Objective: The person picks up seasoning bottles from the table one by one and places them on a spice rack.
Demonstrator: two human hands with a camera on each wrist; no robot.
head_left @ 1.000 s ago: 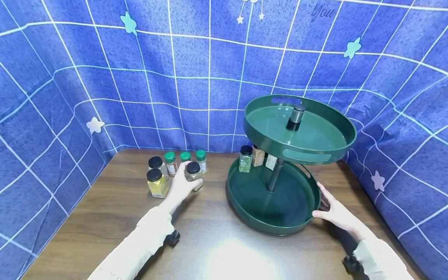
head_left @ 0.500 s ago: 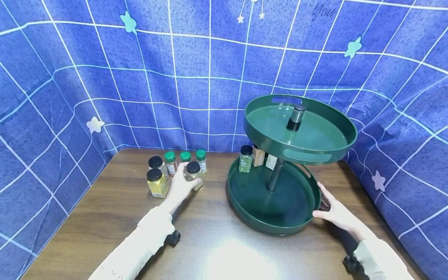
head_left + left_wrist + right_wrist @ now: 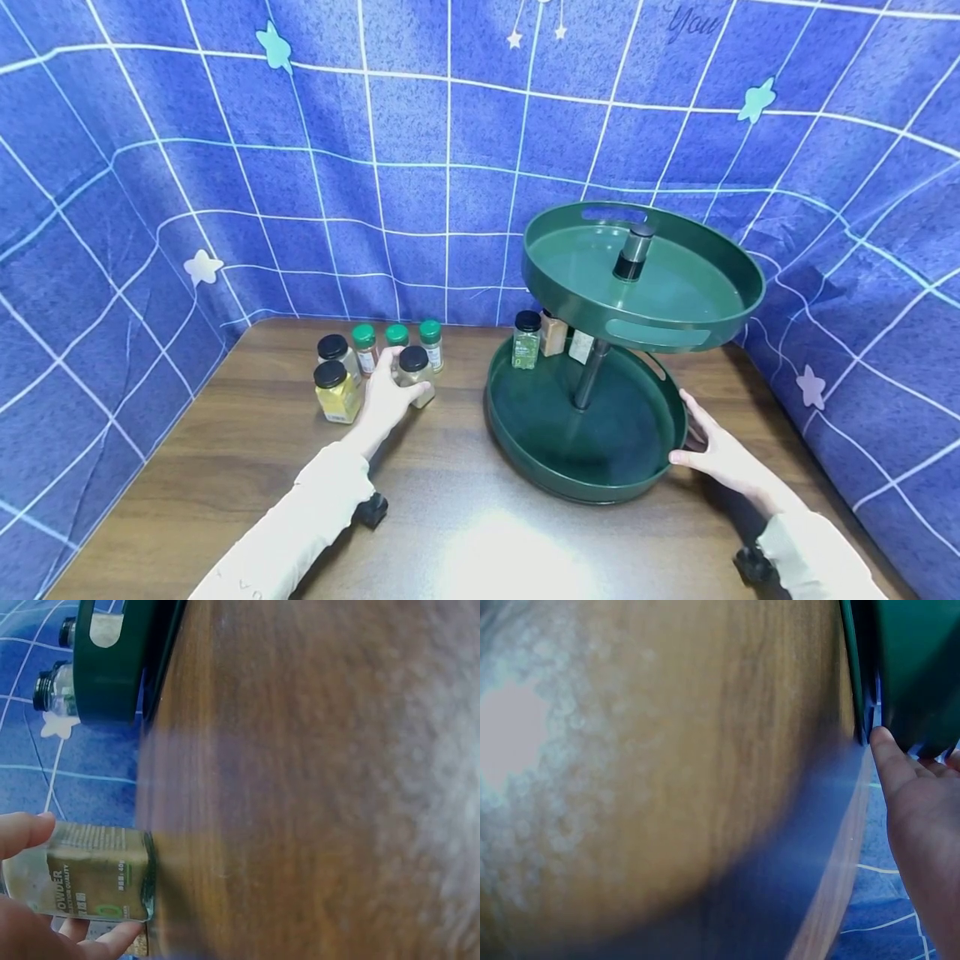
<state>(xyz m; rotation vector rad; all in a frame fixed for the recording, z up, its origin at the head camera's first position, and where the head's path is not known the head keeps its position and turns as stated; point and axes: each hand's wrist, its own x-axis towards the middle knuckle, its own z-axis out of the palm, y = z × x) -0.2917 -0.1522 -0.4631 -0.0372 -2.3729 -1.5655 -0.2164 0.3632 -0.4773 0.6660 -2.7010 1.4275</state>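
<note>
My left hand [image 3: 387,400] holds a spice jar [image 3: 415,379] with a black lid, thumb on one side and fingers on the other. In the left wrist view this jar [image 3: 101,874] is clear, tan powder inside, with "POWDER" on its label. Its base is at the tabletop; whether it touches I cannot tell. My right hand [image 3: 723,458] lies against the outer wall of the lower tray [image 3: 577,487] of a green two-tier rack, fingers spread along it. In the right wrist view, the thumb [image 3: 889,754] touches the wall's lower edge; the other fingertips are partly hidden.
Left of my left hand stand a yellow jar [image 3: 339,400] and another black-lidded jar [image 3: 335,350]. Several green-capped bottles [image 3: 365,342] stand behind. A green-filled jar [image 3: 527,346] and two other containers sit at the lower tray's back. The upper tray [image 3: 686,283] overhangs it.
</note>
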